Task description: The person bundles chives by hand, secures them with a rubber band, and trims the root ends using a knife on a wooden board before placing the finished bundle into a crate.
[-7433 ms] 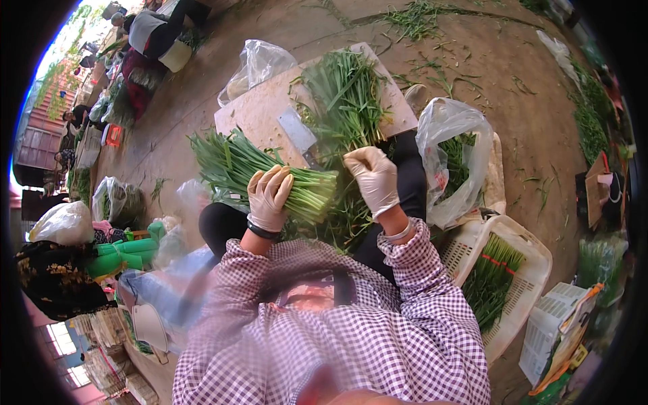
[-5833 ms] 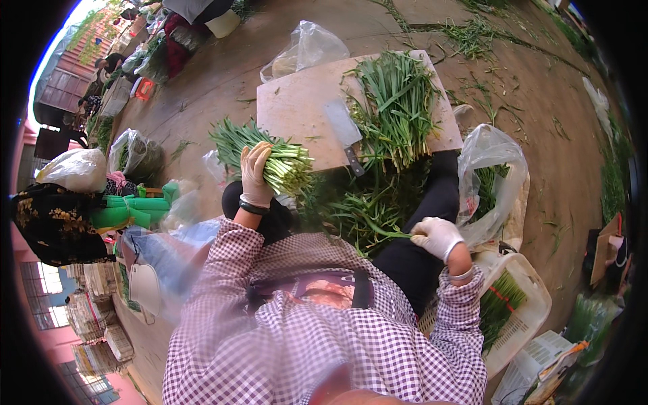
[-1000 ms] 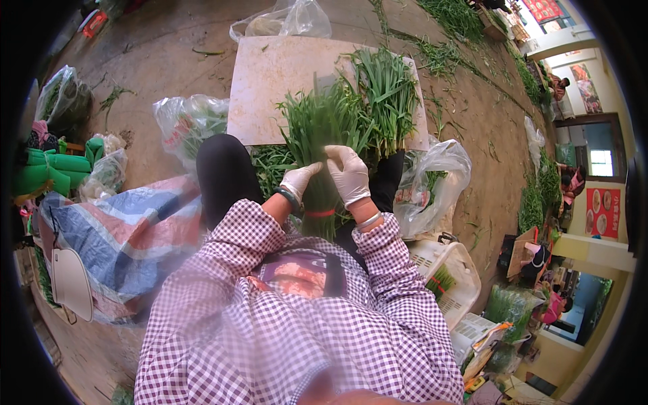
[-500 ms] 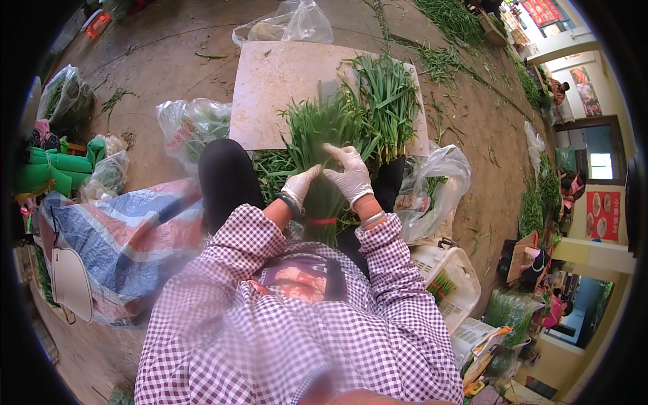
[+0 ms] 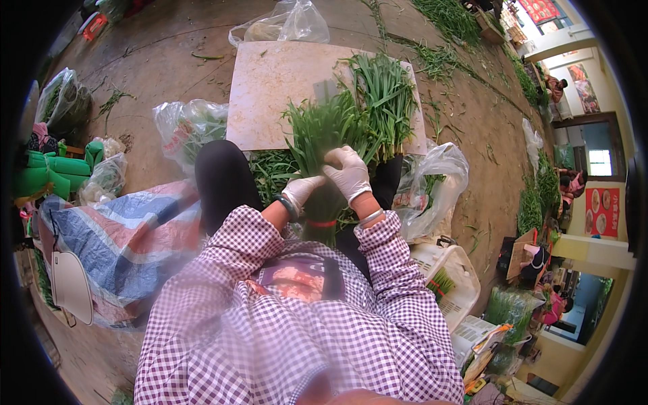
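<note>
Gripping a red-banded bunch of greens (image 5: 324, 206), both hands (image 5: 349, 175) are near a white basket (image 5: 462, 287) containing green stalks (image 5: 443, 280).

The camera rides up on the wearer's head, the left of a side-by-side pair, peering steeply down over a checked shirt (image 5: 297, 337) that fills the lower part. It's close above the left hand (image 5: 302, 191) and right hand (image 5: 349, 177), mid-view. A board (image 5: 283, 94) lies just beyond; its wide lens reaches a red poster (image 5: 603, 212) near the right rim.
</note>
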`<state>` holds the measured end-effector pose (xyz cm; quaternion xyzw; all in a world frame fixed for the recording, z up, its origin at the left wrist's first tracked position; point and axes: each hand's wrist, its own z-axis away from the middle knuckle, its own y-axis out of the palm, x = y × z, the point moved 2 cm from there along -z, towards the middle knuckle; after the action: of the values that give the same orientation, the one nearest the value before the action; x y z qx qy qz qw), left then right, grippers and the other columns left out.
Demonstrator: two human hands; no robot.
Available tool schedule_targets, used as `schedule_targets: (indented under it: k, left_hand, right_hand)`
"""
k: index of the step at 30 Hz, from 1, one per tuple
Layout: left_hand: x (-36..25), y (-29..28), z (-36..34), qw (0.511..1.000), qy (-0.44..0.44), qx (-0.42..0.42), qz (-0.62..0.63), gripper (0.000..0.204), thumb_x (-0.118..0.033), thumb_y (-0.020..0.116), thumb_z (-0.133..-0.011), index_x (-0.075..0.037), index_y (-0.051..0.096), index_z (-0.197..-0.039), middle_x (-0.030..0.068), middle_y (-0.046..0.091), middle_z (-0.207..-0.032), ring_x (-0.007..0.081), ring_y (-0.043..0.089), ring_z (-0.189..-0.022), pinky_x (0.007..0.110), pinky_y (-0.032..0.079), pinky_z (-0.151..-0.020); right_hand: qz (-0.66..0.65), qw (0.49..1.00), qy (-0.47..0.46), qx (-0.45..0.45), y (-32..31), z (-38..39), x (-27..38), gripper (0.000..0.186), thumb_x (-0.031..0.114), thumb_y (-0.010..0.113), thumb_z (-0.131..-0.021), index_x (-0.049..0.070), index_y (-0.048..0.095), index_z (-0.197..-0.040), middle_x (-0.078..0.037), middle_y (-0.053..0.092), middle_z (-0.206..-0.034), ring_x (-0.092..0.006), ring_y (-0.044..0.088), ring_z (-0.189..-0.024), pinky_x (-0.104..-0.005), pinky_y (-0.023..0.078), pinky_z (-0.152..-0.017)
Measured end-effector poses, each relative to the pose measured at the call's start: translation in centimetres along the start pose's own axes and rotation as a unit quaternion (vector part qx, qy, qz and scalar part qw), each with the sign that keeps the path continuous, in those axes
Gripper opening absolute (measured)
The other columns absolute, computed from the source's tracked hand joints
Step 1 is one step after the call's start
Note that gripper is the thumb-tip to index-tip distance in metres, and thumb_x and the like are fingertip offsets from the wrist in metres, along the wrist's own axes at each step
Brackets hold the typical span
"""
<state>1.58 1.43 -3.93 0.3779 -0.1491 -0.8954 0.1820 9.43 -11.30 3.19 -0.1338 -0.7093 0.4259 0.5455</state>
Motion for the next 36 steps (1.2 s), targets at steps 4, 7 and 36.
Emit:
schedule_targets:
  k: [4, 7, 36]
  left_hand:
    - [-0.1, -0.1, 0.4, 1.0, -0.01, -0.019, -0.006, 0.046, -0.043, 0.071, -0.08, -0.009, 0.069, -0.112, 0.0042, 0.069, -0.11, 0.0196, 0.059, -0.103, 0.044, 0.041, -0.092]
    - [-0.4, 0.0, 0.9, 0.998, -0.033, -0.057, -0.007, 0.048, -0.043, 0.071, -0.08, -0.01, 0.068, -0.115, 0.0041, 0.069, -0.11, 0.0208, 0.059, -0.105, 0.048, 0.039, -0.094]
    - [2.2, -1.5, -2.7, 0.99, 0.035, -0.109, 0.081, 0.049, -0.046, 0.067, -0.088, -0.001, 0.069, -0.106, 0.0093, 0.071, -0.098, 0.0201, 0.067, -0.082, 0.032, 0.052, -0.072]
  right_hand:
    - [0.025, 1.0, 0.007, 0.006, 0.1, -0.2, 0.0, 0.017, 0.014, 0.075, -0.074, 0.006, 0.068, -0.087, -0.009, 0.061, -0.086, -0.026, 0.065, -0.079, -0.0355, 0.053, -0.072]
    - [0.046, 0.999, 0.013, 0.014, -0.1, 0.0, 0.0, 0.016, 0.013, 0.075, -0.075, 0.007, 0.068, -0.087, -0.009, 0.062, -0.087, -0.0258, 0.065, -0.079, -0.0358, 0.053, -0.073]
    - [0.05, 0.981, 0.183, 0.048, 1.5, 1.0, 0.4, 0.026, 0.028, 0.074, -0.076, 0.007, 0.071, -0.091, -0.012, 0.071, -0.09, -0.028, 0.069, -0.08, -0.037, 0.054, -0.075]
